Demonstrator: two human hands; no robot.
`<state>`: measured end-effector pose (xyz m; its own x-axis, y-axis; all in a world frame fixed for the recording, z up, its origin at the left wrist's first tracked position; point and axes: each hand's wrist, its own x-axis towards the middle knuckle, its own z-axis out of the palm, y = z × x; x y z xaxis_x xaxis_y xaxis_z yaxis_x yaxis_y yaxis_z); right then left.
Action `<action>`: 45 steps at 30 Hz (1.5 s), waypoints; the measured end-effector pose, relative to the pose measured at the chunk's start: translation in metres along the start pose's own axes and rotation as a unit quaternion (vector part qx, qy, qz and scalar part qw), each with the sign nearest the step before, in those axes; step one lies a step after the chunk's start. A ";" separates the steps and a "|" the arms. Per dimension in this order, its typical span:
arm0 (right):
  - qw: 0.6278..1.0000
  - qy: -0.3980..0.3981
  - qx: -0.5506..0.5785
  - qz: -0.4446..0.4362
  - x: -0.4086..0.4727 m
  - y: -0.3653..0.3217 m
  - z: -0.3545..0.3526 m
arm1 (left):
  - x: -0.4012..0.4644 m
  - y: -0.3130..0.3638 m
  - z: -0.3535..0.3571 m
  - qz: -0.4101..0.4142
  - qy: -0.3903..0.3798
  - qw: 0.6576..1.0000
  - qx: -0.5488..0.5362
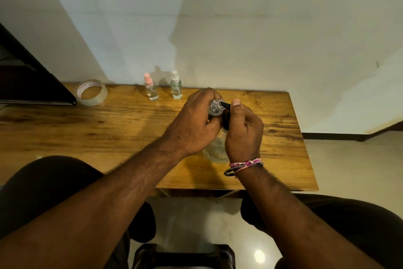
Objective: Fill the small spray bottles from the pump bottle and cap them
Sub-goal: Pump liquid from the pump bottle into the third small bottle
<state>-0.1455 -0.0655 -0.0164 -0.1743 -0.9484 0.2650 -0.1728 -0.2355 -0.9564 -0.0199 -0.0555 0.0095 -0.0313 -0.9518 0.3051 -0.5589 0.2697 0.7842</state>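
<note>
My left hand (196, 120) grips a small clear uncapped spray bottle (214, 108), tilted with its threaded mouth against the black pump nozzle (225, 106). My right hand (244, 129) wraps the black pump head, thumb on top. Below both hands stands the clear pump bottle (214, 151), mostly hidden by them. At the back of the wooden table (109, 129) stand two capped small spray bottles, one with a pink cap (151, 88) and one with a white cap (176, 85).
A roll of clear tape (91, 92) lies at the back left, next to a dark slanted panel (32, 77). The wall runs right behind the table. The table's right edge is near my right wrist; tiled floor lies beyond.
</note>
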 end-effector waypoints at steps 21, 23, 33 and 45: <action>0.996 -0.025 0.057 0.056 -0.007 -0.015 -0.003 | 0.003 0.007 0.000 -0.005 0.008 0.999 -0.031; 0.996 -0.022 0.057 0.060 -0.006 -0.015 -0.002 | 0.003 0.006 0.000 -0.004 0.009 0.999 -0.031; 0.999 -0.002 0.024 0.021 -0.003 -0.012 0.001 | 0.001 0.000 0.001 -0.002 0.002 0.999 -0.036; 1.000 -0.001 0.027 -0.003 -0.004 -0.005 0.000 | 0.000 -0.003 0.000 0.008 -0.008 1.000 -0.026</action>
<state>-0.1435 -0.0609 -0.0122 -0.1706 -0.9474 0.2709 -0.1206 -0.2528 -0.9600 -0.0178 -0.0564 0.0073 -0.0532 -0.9496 0.3088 -0.5143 0.2911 0.8067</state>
